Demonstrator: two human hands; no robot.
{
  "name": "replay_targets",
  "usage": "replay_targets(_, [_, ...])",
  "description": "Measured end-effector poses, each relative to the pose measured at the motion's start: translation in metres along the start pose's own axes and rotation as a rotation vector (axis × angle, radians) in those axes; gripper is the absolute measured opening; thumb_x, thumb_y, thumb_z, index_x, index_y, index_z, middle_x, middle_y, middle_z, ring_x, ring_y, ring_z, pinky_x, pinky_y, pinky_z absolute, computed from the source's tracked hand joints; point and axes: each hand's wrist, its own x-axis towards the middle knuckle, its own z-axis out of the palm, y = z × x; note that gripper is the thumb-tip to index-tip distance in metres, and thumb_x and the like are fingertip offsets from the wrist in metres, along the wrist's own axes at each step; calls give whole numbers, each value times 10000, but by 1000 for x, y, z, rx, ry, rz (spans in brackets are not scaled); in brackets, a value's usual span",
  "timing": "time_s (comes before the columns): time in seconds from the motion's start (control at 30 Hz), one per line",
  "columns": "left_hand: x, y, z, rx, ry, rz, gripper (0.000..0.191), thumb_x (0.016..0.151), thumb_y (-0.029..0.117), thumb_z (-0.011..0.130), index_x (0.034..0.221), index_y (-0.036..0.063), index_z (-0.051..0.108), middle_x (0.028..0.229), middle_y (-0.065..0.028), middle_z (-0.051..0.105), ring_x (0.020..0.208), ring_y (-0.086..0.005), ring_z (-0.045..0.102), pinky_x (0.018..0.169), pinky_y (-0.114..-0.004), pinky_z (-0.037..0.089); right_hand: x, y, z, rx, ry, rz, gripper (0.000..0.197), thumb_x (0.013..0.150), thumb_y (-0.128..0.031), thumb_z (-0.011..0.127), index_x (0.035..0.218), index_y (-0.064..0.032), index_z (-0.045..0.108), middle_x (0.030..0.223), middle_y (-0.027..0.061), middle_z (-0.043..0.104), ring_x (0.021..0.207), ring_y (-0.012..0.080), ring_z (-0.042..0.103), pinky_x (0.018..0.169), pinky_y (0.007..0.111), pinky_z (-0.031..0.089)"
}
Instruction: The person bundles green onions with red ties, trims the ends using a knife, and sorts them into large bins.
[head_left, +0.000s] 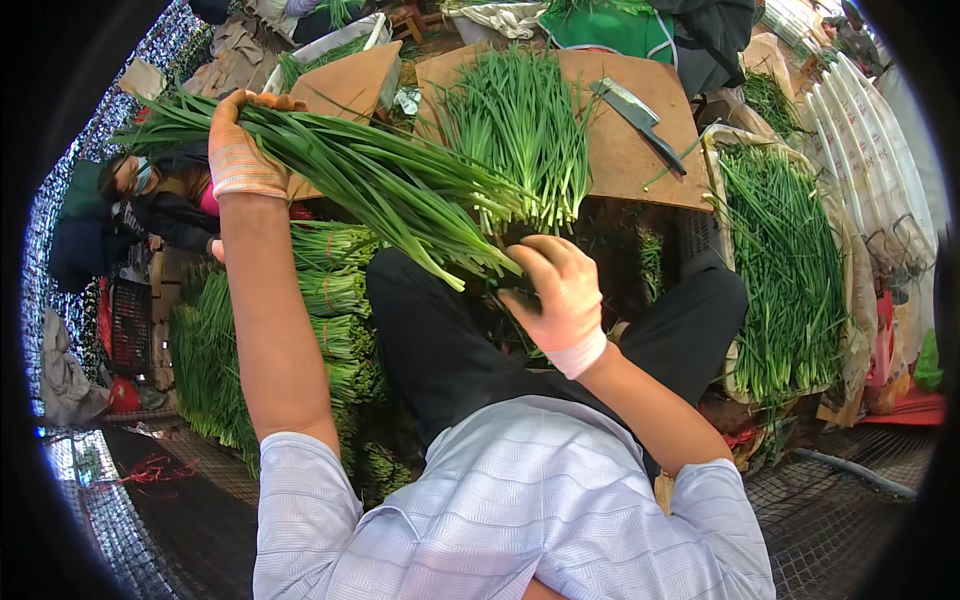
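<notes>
My left hand, in an orange-palmed knit glove, grips a bunch of green garlic chives by the leafy part. The bunch slants down to the right, its pale stem ends in the air over my lap. Just below those ends is my right hand, also gloved, fingers apart and curved, with nothing held in it. A loose pile of chives lies on the wooden board in front of me, stems towards me. To its right on the board rests a cleaver with a dark handle.
A lined crate full of chives stands at my right. Tied bundles of chives are stacked by my left leg. Another person is at the far left, and a further person sits beyond the board. White sacks stand at the far right.
</notes>
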Motion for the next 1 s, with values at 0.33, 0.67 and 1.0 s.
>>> replay_targets(0.33, [15, -14, -19, 67, 113, -136, 283, 926, 288, 578, 785, 44, 561, 701, -120, 608, 657, -334, 621, 689, -496, 544, 33, 24, 22, 33, -35, 87, 132, 855, -213, 725, 880, -110, 645, 677, 107, 625, 600, 316, 629, 542, 412, 490])
replay_targets(0.67, [41, -8, -51, 29, 274, -95, 268, 919, 291, 602, 829, 39, 607, 783, -174, 645, 714, -381, 616, 717, -542, 537, -61, 114, -40, -325, -1234, 353, 338, 930, -386, 628, 1095, -93, 660, 925, 168, 688, 909, 380, 664, 798, 477, 529])
replay_targets(1.0, [41, -32, -48, 17, 203, -78, 311, 944, 316, 549, 762, 64, 548, 748, -107, 598, 721, -348, 610, 737, -555, 548, -18, 29, 47, 694, -75, 944, 439, 877, -272, 731, 1194, 22, 660, 1093, 168, 714, 1010, 234, 678, 914, 333, 513])
